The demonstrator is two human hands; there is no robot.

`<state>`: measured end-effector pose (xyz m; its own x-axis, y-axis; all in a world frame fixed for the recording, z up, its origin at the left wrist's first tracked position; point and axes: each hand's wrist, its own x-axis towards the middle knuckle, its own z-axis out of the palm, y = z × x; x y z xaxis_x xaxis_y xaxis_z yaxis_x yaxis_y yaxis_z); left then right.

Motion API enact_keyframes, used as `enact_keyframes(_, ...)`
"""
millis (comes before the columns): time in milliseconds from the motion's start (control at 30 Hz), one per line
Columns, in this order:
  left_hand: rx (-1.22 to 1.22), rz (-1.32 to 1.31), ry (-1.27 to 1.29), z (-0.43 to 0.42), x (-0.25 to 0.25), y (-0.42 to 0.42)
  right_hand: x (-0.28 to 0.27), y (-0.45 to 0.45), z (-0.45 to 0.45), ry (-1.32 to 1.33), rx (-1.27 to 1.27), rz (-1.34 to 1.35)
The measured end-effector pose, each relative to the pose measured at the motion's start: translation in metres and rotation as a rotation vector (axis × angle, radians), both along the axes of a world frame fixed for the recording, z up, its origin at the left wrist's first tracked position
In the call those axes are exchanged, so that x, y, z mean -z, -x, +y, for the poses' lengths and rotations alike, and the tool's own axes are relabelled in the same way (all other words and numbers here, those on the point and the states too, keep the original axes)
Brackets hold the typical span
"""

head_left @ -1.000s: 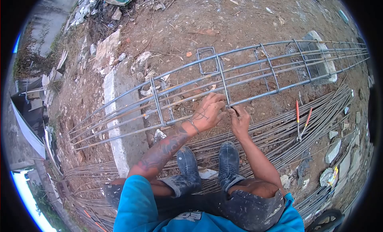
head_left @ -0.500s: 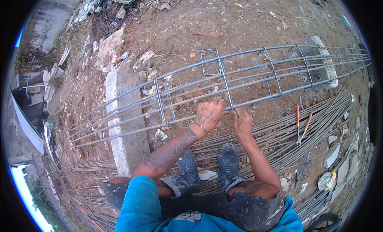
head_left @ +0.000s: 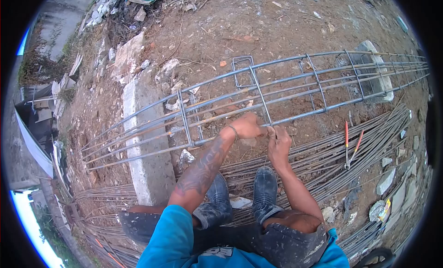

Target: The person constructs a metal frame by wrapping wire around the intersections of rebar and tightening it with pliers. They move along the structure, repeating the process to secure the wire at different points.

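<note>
A long rebar cage (head_left: 300, 116) of steel bars and square stirrups stretches across in front of me. My left hand (head_left: 248, 126), fingers curled, is at the near bar, beside the foot of a stirrup (head_left: 261, 96). Close against it, my right hand (head_left: 279, 143) pinches its fingers together just below that same joint. The fingertips of both hands nearly meet there; whatever lies between them is too small or hidden to make out. Another rectangular stirrup (head_left: 234, 74) hangs at the far side of the cage.
Concrete blocks (head_left: 150, 175) (head_left: 386, 93) stand under the cage toward both ends. Bundles of loose rebar (head_left: 318, 152) lie on the ground around my boots (head_left: 265, 189). Red-handled pincers (head_left: 347, 150) rest on the right bundle. Rubble (head_left: 124, 56) lies at upper left.
My left hand has rolled over at the joint, its back turning away and the wrist lifting, with the forearm more upright. My right hand stays nearly in place. The cage looks unmoved.
</note>
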<state>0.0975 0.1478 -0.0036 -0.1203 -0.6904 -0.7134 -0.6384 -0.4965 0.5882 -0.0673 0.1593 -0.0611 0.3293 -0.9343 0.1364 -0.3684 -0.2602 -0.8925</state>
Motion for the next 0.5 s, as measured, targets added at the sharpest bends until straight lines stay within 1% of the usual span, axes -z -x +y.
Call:
enact_keyframes(33, -0.001, -0.003, 0.001, -0.001, -0.001, -0.003, 0.001, 0.0, -0.002, 0.045, 0.029, 0.039)
enact_keyframes(100, -0.446, 0.434, -0.205, -0.002, -0.005, -0.005, 0.003, -0.002, -0.002, 0.063, 0.047, -0.004)
enact_keyframes(167, -0.491, 0.439, -0.229, -0.004, -0.008, 0.002, 0.002, -0.002, 0.0, 0.077, 0.065, -0.043)
enact_keyframes(233, -0.577, 0.394, -0.253, -0.007, -0.012, 0.007, -0.003, -0.005, 0.003, -0.161, 0.133, -0.14)
enact_keyframes(267, -0.579, 0.39, -0.256, -0.007, -0.008, 0.008, -0.003, -0.006, 0.004, -0.166, 0.132, -0.143)
enact_keyframes(333, -0.618, 0.341, -0.146, -0.005, 0.007, 0.008, -0.002, -0.009, 0.006, -0.448, 0.189, -0.341)
enact_keyframes(367, -0.617, 0.339, -0.147, -0.002, 0.013, 0.007, -0.002, -0.009, 0.007, -0.449, 0.191, -0.343)
enact_keyframes(433, -0.62, 0.371, 0.022, 0.003, 0.02, 0.007, 0.001, -0.009, 0.008, -0.498, 0.203, -0.336)
enact_keyframes(467, -0.618, 0.374, 0.02, 0.004, 0.024, 0.009, 0.001, -0.008, 0.008, -0.498, 0.206, -0.334)
enact_keyframes(500, -0.646, 0.323, 0.052, 0.005, 0.024, 0.012, 0.001, -0.007, 0.008, -0.407, 0.187, -0.262)
